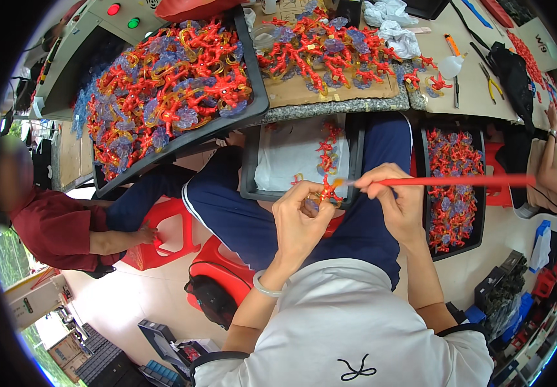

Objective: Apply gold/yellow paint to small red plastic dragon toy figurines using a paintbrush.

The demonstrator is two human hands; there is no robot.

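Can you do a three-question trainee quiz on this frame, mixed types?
1. True or false: the left hand holds a small red figure.
2. What does the right hand hold? A) pliers B) a long red brush C) a cloth
3. Fill in: the black tray with the white cloth rests on the person's ____.

Key: 1 true. 2 B, the red brush, its tip at the figure. 3 lap.
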